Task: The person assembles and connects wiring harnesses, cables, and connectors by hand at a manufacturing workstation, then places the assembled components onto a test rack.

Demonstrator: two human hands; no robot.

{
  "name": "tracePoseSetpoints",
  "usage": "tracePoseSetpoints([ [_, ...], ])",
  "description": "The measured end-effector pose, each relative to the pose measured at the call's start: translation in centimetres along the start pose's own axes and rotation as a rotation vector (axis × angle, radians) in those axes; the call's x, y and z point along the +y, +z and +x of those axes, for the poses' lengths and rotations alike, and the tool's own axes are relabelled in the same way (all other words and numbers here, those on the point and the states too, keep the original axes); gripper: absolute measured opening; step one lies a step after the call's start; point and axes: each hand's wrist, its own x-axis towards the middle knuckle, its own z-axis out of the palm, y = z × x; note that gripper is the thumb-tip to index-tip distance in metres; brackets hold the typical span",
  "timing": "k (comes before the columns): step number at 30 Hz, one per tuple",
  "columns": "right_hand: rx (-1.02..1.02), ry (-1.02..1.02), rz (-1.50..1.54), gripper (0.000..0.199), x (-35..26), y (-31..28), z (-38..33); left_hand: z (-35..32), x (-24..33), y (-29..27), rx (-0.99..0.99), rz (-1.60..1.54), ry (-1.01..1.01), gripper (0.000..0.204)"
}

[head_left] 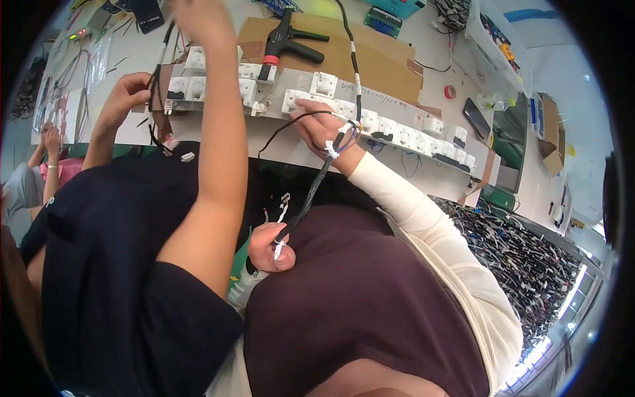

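Black braided cable harness (312,192), slanting from near left to far right, left hand (271,247), fingers clenched round its near end, right hand (323,129) by white fixture blocks (387,127), desk (466,86) beyond, right grip unclear.

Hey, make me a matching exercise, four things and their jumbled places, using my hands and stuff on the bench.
1. Left hand
2. Right hand
3. Black pistol-grip tool
4. Dark phone

A. mostly over brown cardboard
B. closed around the black cable
C. near the red tape roll
D. at the white blocks

Pairs: 1-B, 2-D, 3-A, 4-C
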Motion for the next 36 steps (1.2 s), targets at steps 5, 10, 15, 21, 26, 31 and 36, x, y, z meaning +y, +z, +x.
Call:
tracePoseSetpoints([
  [5,-0.108,0.076,0.064,0.03,0.8,-2.2,-1.1,1.2,-1.1,-0.7,-0.116,-0.107,-0.034,0.042],
  [10,-0.031,0.07,0.103,0.022,-0.2,-2.4,0.5,2.0,-0.9,-0.6,-0.133,-0.144,-0.06,0.041],
  [15,-0.039,0.015,-0.078,0.011,-0.3,-2.8,1.3,2.7,-0.3,-0.6,-0.153,-0.168,-0.114,0.041],
  [21,-0.252,0.104,-0.032,0.021,1.5,-3.3,4.6,4.2,1.6,4.4,0.195,-0.279,-0.372,0.053],
  [26,-0.398,0.19,-0.011,0.031,3.1,-3.5,6.1,5.5,2.8,7.0,0.204,-0.315,-0.433,0.056],
  [31,-0.253,0.238,-0.054,0.047,2.9,-2.9,5.8,7.9,1.9,8.4,0.322,-0.286,-0.596,0.044],
  [36,-0.49,0.327,0.089,0.053,3.1,-3.5,6.7,8.2,-6.6,10.3,0.183,0.227,-0.334,0.063],
])
